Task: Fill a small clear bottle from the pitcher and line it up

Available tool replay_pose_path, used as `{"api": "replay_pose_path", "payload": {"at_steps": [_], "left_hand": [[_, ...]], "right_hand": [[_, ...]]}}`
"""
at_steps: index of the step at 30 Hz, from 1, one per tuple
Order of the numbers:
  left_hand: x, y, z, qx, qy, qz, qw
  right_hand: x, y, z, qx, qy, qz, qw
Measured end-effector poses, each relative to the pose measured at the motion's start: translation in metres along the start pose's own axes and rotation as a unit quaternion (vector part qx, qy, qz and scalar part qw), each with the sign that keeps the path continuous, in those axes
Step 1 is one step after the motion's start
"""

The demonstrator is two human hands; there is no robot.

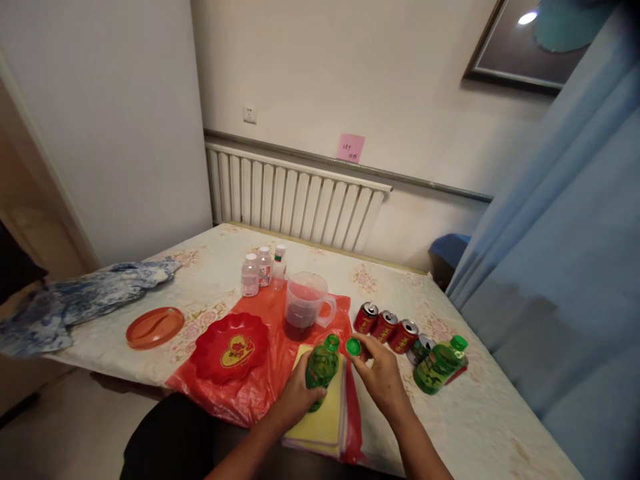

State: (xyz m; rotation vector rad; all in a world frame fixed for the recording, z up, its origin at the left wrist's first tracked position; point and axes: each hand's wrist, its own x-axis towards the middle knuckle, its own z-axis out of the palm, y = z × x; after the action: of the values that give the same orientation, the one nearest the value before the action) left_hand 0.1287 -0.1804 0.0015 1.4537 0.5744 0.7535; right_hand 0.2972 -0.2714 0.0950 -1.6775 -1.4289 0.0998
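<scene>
1. The left hand [295, 397] wraps a green bottle [321, 369] round its lower body, fingers curled closed on it. The bottle stands over a stack of yellow cloths [327, 417] at the near edge of the table [480, 413], tilted slightly, its neck toward the upper right.
2. The bottle mouth is uncovered. The long axis runs from the left palm up toward the jug [304, 308].
3. The right hand [380, 377] holds a green cap [353, 346] pinched between thumb and forefinger tips; its other fingers are loosely bent. The cap sits just to the right of the bottle neck, at about the same height, near but not touching.
4. Key relation: cap lies right of the open neck, a short gap between. The right hand is nearer the cap, the left nearer the bottle body.
5. The jug, clear plastic with dark red liquid, stands behind the bottle on a red plastic sheet [260, 393].
6. Right of the hands: red cans [385, 325] in a row, tops opened, and a second green bottle [440, 365] lying on its side, capped.
7. Left: red heart plate [231, 347], orange dish [155, 327], three small clear bottles [263, 270], blue patterned cloth [85, 297].
</scene>
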Motion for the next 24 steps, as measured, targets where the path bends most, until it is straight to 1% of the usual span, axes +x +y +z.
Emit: {"api": "replay_pose_path", "payload": {"at_steps": [3,6,8,13,17,20,24], "left_hand": [[0.001,-0.002,0.004,-0.003,-0.015,-0.004,1.000],[0.003,-0.003,0.007,-0.001,-0.028,0.008,1.000],[0.004,-0.006,0.007,0.006,-0.033,0.020,0.999],[0.006,-0.012,0.006,0.034,-0.045,0.047,0.997],[0.005,-0.013,0.005,0.043,-0.049,0.043,0.997],[0.005,-0.014,0.005,0.051,-0.048,0.034,0.997],[0.005,-0.016,0.006,0.056,-0.042,0.038,0.997]], "right_hand": [[0.006,-0.001,-0.006,-0.055,-0.039,-0.026,0.997],[0.012,-0.004,-0.010,-0.093,-0.073,-0.039,0.992],[0.016,-0.006,-0.012,-0.090,-0.083,-0.048,0.991],[0.025,-0.005,-0.017,-0.025,-0.115,-0.064,0.991],[0.027,-0.004,-0.020,-0.006,-0.137,-0.055,0.989],[0.028,-0.008,-0.022,-0.011,-0.154,-0.055,0.986],[0.031,-0.017,-0.026,-0.046,-0.184,-0.083,0.978]]}}
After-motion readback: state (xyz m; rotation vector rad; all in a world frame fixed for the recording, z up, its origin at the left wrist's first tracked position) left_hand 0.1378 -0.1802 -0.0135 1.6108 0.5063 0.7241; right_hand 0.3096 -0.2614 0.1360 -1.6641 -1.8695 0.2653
